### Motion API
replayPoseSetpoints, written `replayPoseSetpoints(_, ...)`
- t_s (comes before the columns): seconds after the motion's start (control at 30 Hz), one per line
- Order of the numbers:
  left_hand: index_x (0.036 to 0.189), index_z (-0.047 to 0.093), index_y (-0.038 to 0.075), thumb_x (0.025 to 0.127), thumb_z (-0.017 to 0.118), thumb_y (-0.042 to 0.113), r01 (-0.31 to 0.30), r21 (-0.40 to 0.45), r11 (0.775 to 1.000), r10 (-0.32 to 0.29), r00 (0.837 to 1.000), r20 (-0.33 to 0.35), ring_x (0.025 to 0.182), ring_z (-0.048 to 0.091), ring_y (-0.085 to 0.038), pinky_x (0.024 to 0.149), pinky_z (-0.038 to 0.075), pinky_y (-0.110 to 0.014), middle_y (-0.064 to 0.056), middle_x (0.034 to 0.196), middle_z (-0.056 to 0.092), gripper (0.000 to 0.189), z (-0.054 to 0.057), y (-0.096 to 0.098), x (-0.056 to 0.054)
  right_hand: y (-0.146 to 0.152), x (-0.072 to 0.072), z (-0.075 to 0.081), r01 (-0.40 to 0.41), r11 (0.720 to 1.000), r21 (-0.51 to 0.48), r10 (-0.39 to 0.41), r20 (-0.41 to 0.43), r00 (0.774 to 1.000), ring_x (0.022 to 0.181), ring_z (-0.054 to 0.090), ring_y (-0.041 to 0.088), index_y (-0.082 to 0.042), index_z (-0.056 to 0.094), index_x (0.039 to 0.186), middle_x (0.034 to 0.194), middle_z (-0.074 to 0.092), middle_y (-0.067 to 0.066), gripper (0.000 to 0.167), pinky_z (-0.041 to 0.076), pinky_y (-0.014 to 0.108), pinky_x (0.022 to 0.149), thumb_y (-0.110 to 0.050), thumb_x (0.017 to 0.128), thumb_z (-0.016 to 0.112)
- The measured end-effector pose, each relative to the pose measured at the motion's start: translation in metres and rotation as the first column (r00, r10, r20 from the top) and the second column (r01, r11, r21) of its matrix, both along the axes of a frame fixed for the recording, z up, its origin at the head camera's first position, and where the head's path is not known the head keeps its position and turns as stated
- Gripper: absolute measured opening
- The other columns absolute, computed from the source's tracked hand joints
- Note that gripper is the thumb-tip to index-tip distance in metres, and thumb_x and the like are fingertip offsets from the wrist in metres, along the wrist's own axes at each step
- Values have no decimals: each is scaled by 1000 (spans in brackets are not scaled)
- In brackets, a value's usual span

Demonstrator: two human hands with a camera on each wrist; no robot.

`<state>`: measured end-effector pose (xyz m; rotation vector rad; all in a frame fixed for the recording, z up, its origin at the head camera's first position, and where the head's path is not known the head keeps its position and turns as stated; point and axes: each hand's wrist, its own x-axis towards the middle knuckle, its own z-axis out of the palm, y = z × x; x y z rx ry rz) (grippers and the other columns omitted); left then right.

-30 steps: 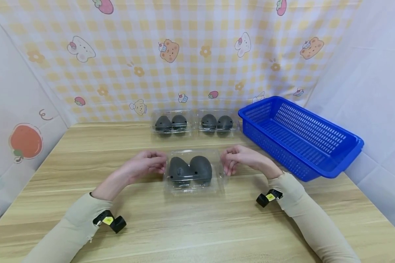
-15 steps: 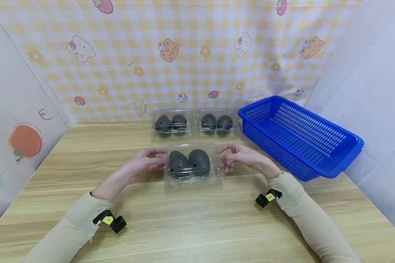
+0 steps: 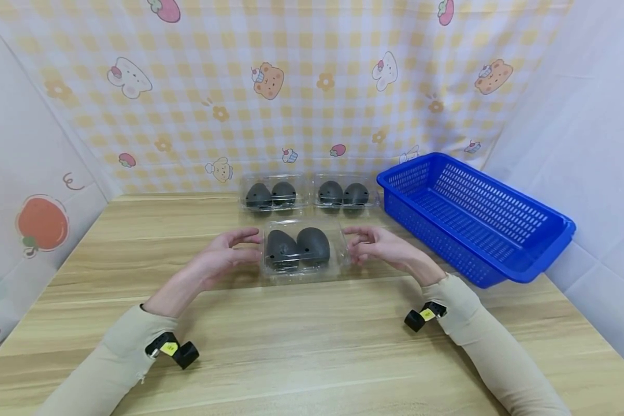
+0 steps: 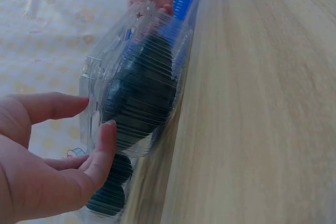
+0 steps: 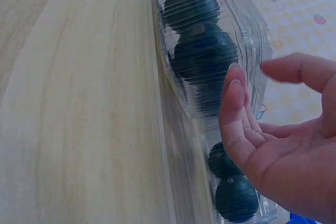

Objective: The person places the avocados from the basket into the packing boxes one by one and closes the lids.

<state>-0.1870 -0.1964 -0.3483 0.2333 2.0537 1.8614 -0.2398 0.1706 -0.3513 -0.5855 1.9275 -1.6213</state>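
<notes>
In the head view a clear plastic clamshell box [image 3: 338,242] stands on the table, holding two dark, egg-shaped fruits [image 3: 313,245] that look like avocados. My left hand [image 3: 223,257] is at its left side, fingers loosely extended, fingertips at the rim. On the right side my right hand [image 3: 382,245] keeps its fingers spread and relaxed beside the wall. The left wrist view has the left fingertips [image 4: 107,132] close against the ribbed wall; contact is hard to judge. From the right wrist, a gap shows between the thumb and fingers [image 5: 236,93], with nothing pinched.
Behind stand two similar boxes, a left one [image 3: 304,184] and a right one [image 3: 373,193], each with two dark fruits. A blue perforated basket [image 3: 499,242] sits at the right. A checked cloth [image 3: 312,115] hangs along the table's back edge.
The front box has moved away from me, closer to the back boxes. The fingers of both hands have loosened and straightened at its sides.
</notes>
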Motion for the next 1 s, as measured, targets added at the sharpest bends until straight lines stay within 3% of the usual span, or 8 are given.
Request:
replayPoseSetpoints(0.1,155,21,-7,90,67,2,30,-25,999,-30,1000,-5,126,51,-32,102,47,-32,-27,153,35,80,2,-1,0,1,0,0,-4,1000,0,4,-4,1000,81,64,17,14,27,149,101,61,10,68,55,30,73,2,90,60)
replayPoseSetpoints(0.23,153,23,-8,90,69,2,78,-51,996,-78,997,12,114,60,-28,102,49,-41,-32,147,39,79,3,-2,0,5,-2,-1,-34,999,16,34,-3,999,80,64,18,13,27,150,99,63,11,67,54,31,72,0,93,59)
replayPoseSetpoints(0.47,153,22,-8,90,70,4,125,-43,991,-123,991,50,101,66,-25,93,55,-41,-33,139,45,80,3,-4,2,10,1,0,-133,990,50,131,49,990,79,66,21,10,24,152,98,68,15,68,56,32,73,-8,98,62)
replayPoseSetpoints(0.67,151,23,-8,91,71,8,129,-44,991,-125,989,84,99,66,-25,87,57,-38,-29,135,49,77,2,-2,7,7,5,-2,-111,990,85,104,86,991,71,65,18,10,37,134,91,67,14,51,53,27,65,-13,97,63)
replayPoseSetpoints(0.83,136,35,-9,94,70,11,110,-63,992,-101,987,125,93,67,-22,81,58,-33,-21,119,61,58,2,1,10,7,11,-5,-115,986,121,103,104,989,70,64,17,6,51,117,86,65,9,33,50,24,63,-20,100,59)
replayPoseSetpoints(1.0,112,59,-7,98,66,16,166,-83,983,-152,976,154,82,70,-20,75,59,-31,-16,96,71,28,-1,2,12,6,14,-11,-106,992,70,95,148,984,68,63,15,5,57,108,82,65,8,23,50,23,62,-18,102,55)
